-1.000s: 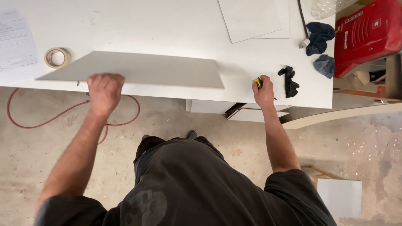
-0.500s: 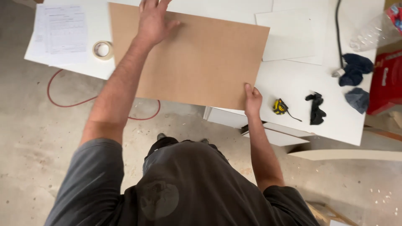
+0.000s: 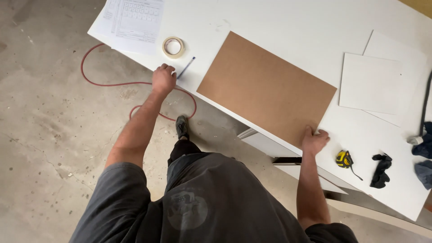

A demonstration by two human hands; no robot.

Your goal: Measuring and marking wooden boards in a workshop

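A brown rectangular board [image 3: 265, 87] lies flat on the white table [image 3: 279, 27], its near edge along the table's front edge. My right hand [image 3: 315, 139] grips the board's near right corner, fingers on top. My left hand [image 3: 163, 78] is at the table's front edge with its fingers curled, right at the near end of a blue pen [image 3: 186, 67]. Whether it grips the pen is unclear. A roll of masking tape [image 3: 173, 47] lies just beyond that hand.
Printed paper sheets [image 3: 135, 18] lie at the table's far left. Two white panels [image 3: 370, 81] lie to the right. A yellow tape measure [image 3: 344, 159], black gloves [image 3: 380, 170] and blue cloths [image 3: 424, 146] sit near the right edge. A red hose [image 3: 112, 83] curls on the concrete floor.
The board went from tilted up on edge to lying flat, brown side up. My left hand left the board and moved to the pen. My right hand slid to the board's near corner.
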